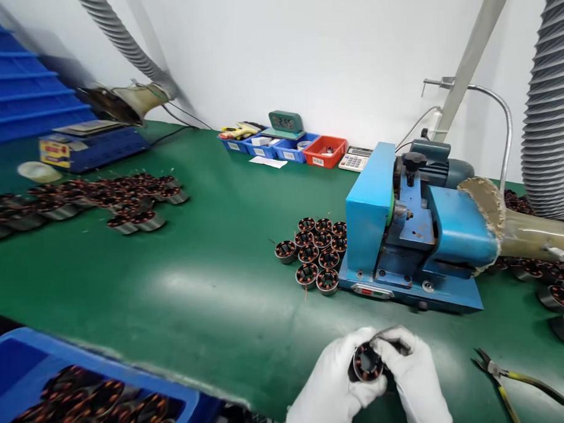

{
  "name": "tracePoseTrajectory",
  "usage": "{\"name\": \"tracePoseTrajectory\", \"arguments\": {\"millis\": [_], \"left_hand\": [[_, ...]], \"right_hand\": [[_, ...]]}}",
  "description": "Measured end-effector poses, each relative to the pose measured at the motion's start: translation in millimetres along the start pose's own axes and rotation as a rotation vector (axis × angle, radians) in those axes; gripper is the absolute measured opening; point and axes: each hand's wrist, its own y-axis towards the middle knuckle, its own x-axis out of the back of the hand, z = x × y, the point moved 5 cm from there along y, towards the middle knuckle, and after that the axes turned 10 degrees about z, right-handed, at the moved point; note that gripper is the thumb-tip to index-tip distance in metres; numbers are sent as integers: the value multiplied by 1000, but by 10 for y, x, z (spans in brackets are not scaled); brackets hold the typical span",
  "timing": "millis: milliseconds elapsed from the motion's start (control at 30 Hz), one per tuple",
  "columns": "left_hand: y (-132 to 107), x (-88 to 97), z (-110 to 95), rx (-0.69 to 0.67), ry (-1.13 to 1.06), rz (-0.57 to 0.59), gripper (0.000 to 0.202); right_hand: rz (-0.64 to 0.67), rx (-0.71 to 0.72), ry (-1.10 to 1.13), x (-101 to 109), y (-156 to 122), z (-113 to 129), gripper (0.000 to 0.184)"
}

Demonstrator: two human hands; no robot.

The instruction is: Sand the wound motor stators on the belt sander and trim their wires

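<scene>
A ring-shaped motor stator [368, 362] with copper windings sits between my two white-gloved hands, over the front edge of the bench. My left hand [338, 377] is closed around its left side and underside. On its upper right, my right hand [408, 370] pinches the rim with bent fingers; any fine wire between those fingertips is too small to make out. Just beyond the hands, a group of similar stators [308, 254] stands beside a blue belt machine [392, 234]. Diagonal cutters [501, 373] with yellow-and-black handles lie apart to the right of my right hand, jaws spread.
More stators [145, 220] cover the left of the green bench [190, 319]. A blue crate [183, 396] of stators stands at the lower left. Small bins [325, 152], a calculator [355, 158] and a clock [285, 122] line the wall. Extraction hoses [554, 110] hang on both sides.
</scene>
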Motion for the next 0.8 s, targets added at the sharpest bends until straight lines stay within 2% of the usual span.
{"name": "tracePoseTrajectory", "arguments": {"millis": [100,200,267,333,400,500,600,667,700,733,800], "left_hand": [[12,-210,-129,-13,-382,-97,48],[37,-288,-313,-78,-542,-178,45],[103,-280,-410,-72,-615,-169,42],[208,-237,-498,-55,-677,-150,34],[332,-236,-576,7,-792,-71,20],[448,-298,-688,119,-917,53,24],[460,-309,-743,120,-846,35,20],[454,-281,-740,42,-724,-32,10],[457,-260,-737,-19,-645,-80,13],[469,-243,-740,-92,-562,-131,28],[528,-251,-775,-246,-423,-192,56]], "right_hand": [[-84,-7,133,213,-10,111,27],[-213,59,437,540,-31,325,26],[-231,100,569,680,-60,468,20],[-92,96,448,657,-83,590,19],[42,136,241,548,-115,683,18],[27,241,191,476,-137,797,11],[-48,205,403,590,-91,861,15],[-170,260,545,772,-82,897,15],[-242,303,557,864,-94,901,14],[-278,334,520,922,-110,895,13],[-248,365,324,917,-139,869,22]]}}
